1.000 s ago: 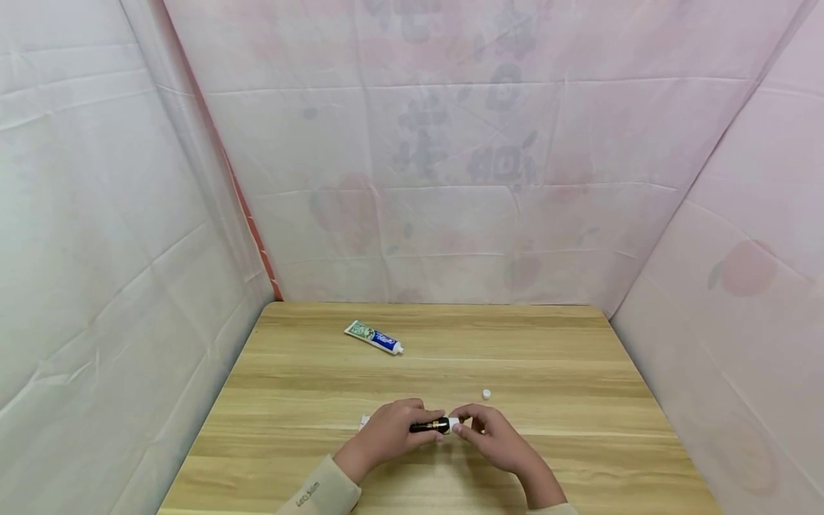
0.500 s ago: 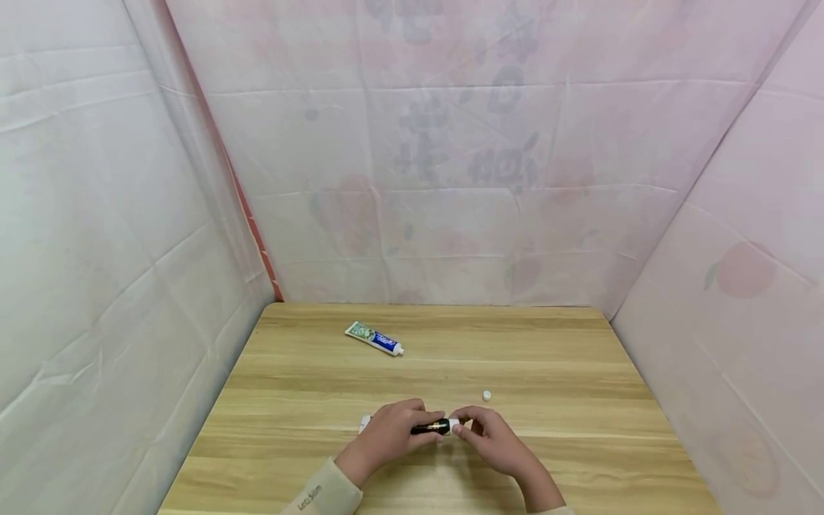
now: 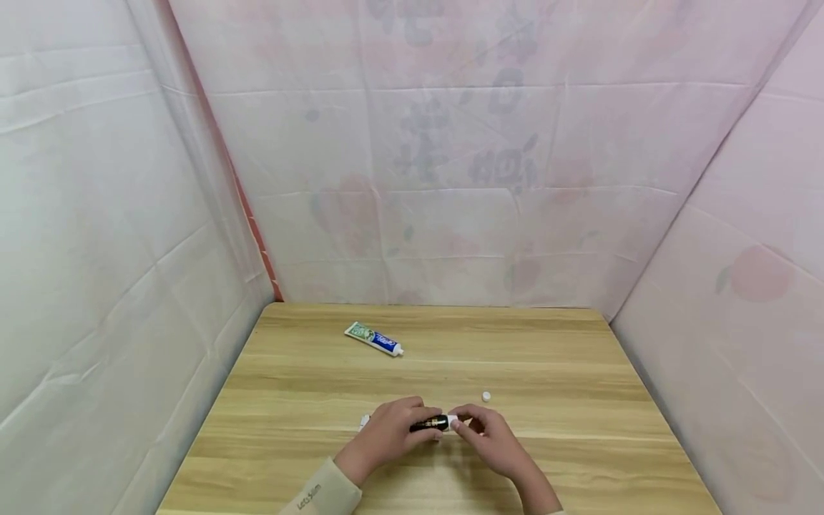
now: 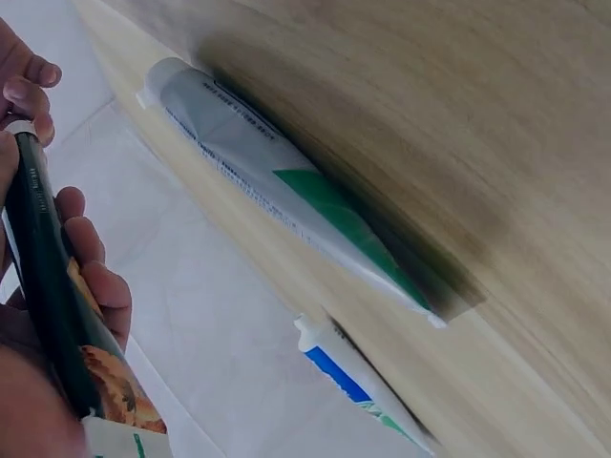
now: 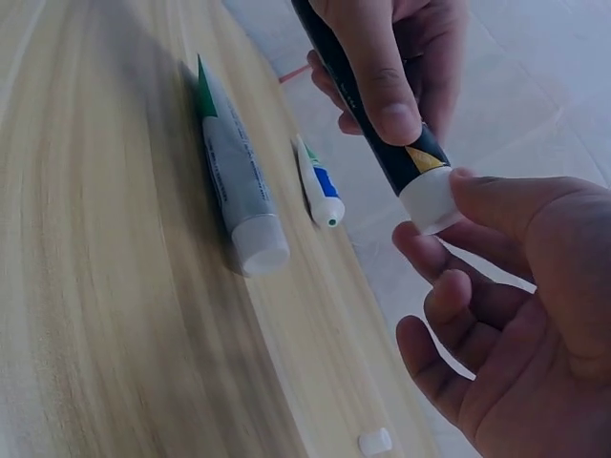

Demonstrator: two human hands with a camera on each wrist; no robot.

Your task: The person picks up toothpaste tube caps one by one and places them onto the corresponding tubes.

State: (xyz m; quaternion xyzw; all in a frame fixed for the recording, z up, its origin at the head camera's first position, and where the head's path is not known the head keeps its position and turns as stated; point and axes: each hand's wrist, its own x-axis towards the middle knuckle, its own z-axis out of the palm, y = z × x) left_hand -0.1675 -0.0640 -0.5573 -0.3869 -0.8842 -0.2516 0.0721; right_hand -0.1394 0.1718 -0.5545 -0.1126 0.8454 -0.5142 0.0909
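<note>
My left hand (image 3: 394,431) grips a dark toothpaste tube (image 5: 346,91) along its body, with the thumb lying along it. The tube is blackish green with gold lettering and a pale tail end. At its mouth sits a white screw cap (image 5: 429,200), which my right hand (image 3: 487,438) pinches between thumb and index finger; the other right fingers curl loosely below. Beneath the hands, a silver-white tube (image 4: 258,167) with a green patch and its own white cap lies on the tabletop, mostly hidden from the head view.
Toward the back of the wooden table (image 3: 547,350) lies a smaller blue, green and white toothpaste tube (image 3: 375,339), its nozzle bare. A loose white cap (image 3: 486,396) sits beyond the right hand. Pale cloth walls (image 3: 450,229) enclose the back and both sides.
Both hands keep the same hold. The dark tube and the fingers on its cap have shifted very slightly away from the person.
</note>
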